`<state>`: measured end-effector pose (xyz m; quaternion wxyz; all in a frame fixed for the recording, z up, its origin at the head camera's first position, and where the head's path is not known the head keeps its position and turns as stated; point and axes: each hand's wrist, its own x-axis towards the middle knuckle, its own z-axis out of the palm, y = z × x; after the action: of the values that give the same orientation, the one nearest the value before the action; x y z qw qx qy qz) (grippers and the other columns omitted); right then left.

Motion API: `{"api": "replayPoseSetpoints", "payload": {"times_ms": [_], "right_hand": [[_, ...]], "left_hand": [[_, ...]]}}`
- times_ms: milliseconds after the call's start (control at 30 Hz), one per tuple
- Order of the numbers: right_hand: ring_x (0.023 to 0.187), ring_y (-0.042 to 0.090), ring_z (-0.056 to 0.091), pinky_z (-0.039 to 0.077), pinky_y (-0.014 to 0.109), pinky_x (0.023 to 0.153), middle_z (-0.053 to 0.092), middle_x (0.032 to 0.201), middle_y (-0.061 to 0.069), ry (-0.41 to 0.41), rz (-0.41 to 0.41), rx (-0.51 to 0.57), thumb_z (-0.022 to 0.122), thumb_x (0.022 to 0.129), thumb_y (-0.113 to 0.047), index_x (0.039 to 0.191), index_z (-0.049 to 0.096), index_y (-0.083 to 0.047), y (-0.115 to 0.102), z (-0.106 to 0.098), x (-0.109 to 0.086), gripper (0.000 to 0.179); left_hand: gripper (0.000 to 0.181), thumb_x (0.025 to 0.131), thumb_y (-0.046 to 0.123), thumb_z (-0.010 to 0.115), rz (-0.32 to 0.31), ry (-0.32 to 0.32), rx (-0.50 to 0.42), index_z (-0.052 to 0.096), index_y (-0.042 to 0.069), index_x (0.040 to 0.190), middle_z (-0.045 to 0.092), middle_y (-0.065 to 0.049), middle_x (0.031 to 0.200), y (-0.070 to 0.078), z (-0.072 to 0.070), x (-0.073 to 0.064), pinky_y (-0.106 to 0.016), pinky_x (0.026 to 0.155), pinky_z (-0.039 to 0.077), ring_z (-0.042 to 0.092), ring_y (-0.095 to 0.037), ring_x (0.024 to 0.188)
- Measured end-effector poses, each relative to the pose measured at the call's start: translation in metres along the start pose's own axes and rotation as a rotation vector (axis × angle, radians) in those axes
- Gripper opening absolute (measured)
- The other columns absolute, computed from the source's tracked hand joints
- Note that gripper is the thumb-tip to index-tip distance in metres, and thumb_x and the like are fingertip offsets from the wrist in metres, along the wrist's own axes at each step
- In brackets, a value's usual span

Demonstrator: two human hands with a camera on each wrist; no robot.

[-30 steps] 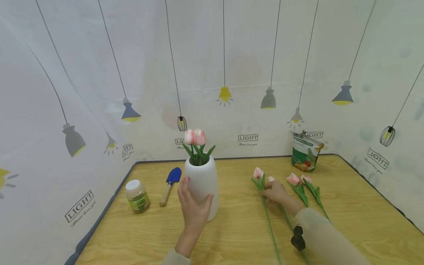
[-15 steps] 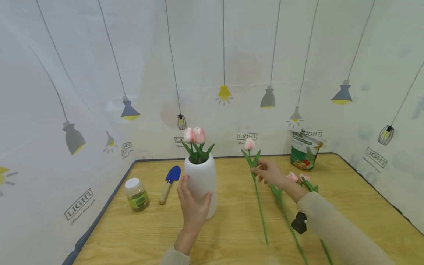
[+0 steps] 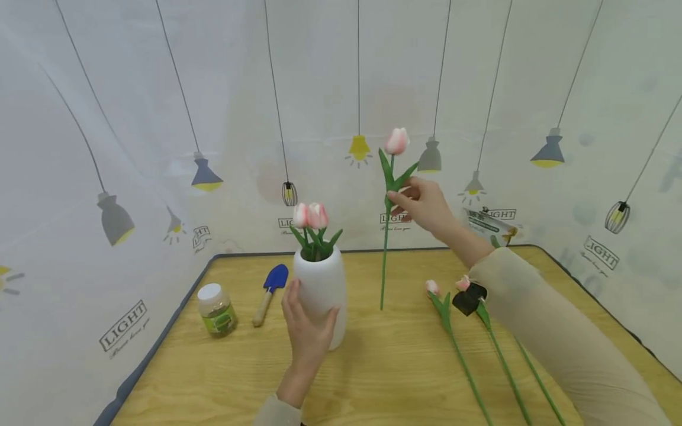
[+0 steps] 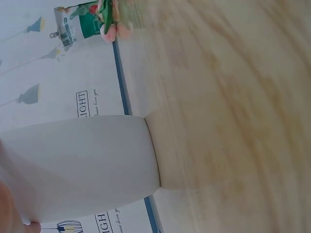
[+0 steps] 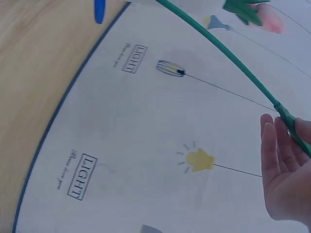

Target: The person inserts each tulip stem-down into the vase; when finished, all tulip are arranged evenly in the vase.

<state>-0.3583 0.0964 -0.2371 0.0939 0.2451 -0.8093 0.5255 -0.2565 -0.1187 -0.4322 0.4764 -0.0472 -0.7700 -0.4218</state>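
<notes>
A white vase [image 3: 319, 290] stands upright on the wooden table, with two pink-and-white tulips [image 3: 317, 216] in its mouth. My left hand [image 3: 308, 337] holds it low on the near side, fingers along the left and thumb on the right. In the left wrist view the vase [image 4: 87, 167] appears sideways, its base on the table. Up to the right of the vase, my right hand [image 3: 426, 204] pinches a single tulip [image 3: 396, 142] just below its leaves. Its long green stem [image 5: 221, 46] hangs down, seen also in the right wrist view.
More tulips [image 3: 453, 340] lie on the table at the right, partly under the right forearm. A green and white pouch [image 3: 482, 228] stands behind that arm. Left of the vase are a blue trowel [image 3: 275, 278] and a white-lidded jar [image 3: 217, 313]. A printed curtain [image 3: 240, 148] surrounds the table.
My right hand has lifted one tulip off the table, raising it high and slightly left until it hangs upright. My left hand has stayed on the vase.
</notes>
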Motion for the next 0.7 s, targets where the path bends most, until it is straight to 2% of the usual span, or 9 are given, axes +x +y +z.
{"api": "replayPoseSetpoints", "payload": {"times_ms": [133, 233, 367, 500, 633, 700], "right_hand": [[0.074, 0.017, 0.066, 0.055, 0.028, 0.059, 0.068, 0.084, -0.001, 0.055, -0.028, 0.132, 0.057, 0.085, -0.027, 0.106, 0.055, -0.005, -0.028, -0.01, 0.004, 0.031], [0.07, 0.012, 0.066, 0.055, 0.025, 0.057, 0.066, 0.08, -0.008, 0.103, -0.038, 0.221, 0.058, 0.084, -0.027, 0.105, 0.056, -0.008, -0.046, -0.018, 0.002, 0.029], [0.069, 0.013, 0.066, 0.054, 0.023, 0.056, 0.067, 0.079, -0.006, 0.147, -0.065, 0.311, 0.061, 0.081, -0.026, 0.1, 0.057, -0.01, -0.068, -0.022, 0.002, 0.025], [0.07, 0.014, 0.066, 0.054, 0.023, 0.055, 0.067, 0.08, -0.003, 0.214, -0.134, 0.373, 0.062, 0.08, -0.025, 0.1, 0.056, -0.01, -0.085, -0.023, 0.002, 0.025], [0.069, 0.013, 0.066, 0.053, 0.022, 0.054, 0.067, 0.081, -0.002, 0.317, -0.191, 0.425, 0.063, 0.08, -0.025, 0.1, 0.057, -0.01, -0.092, -0.021, 0.001, 0.025], [0.069, 0.013, 0.066, 0.053, 0.022, 0.054, 0.067, 0.081, -0.001, 0.336, -0.202, 0.442, 0.063, 0.08, -0.025, 0.1, 0.057, -0.011, -0.091, -0.018, 0.001, 0.025]], "left_hand": [[0.091, 0.061, 0.009, 0.079, 0.002, -0.005, -0.02, 0.026, 0.008, 0.135, 0.031, -0.021, 0.132, 0.0, 0.004, -0.001, -0.06, 0.088, 0.041, 0.037, -0.04, 0.119], [0.089, 0.062, 0.01, 0.078, 0.006, -0.025, -0.037, 0.026, 0.008, 0.135, 0.031, -0.021, 0.132, 0.001, 0.007, -0.002, -0.06, 0.088, 0.04, 0.037, -0.04, 0.119], [0.089, 0.063, 0.012, 0.078, 0.027, -0.029, -0.041, 0.026, 0.006, 0.135, 0.03, -0.022, 0.132, 0.004, 0.01, 0.0, -0.06, 0.09, 0.039, 0.036, -0.04, 0.12], [0.09, 0.062, 0.012, 0.079, 0.023, -0.015, -0.028, 0.026, 0.007, 0.135, 0.031, -0.021, 0.132, 0.005, 0.012, -0.001, -0.059, 0.09, 0.04, 0.036, -0.039, 0.12], [0.09, 0.062, 0.013, 0.079, 0.009, -0.022, -0.027, 0.025, 0.008, 0.135, 0.031, -0.021, 0.132, 0.005, 0.013, -0.001, -0.058, 0.09, 0.04, 0.036, -0.038, 0.121], [0.09, 0.062, 0.013, 0.079, 0.004, -0.023, -0.026, 0.026, 0.008, 0.135, 0.031, -0.021, 0.132, 0.006, 0.012, -0.001, -0.059, 0.09, 0.04, 0.036, -0.039, 0.121]]}}
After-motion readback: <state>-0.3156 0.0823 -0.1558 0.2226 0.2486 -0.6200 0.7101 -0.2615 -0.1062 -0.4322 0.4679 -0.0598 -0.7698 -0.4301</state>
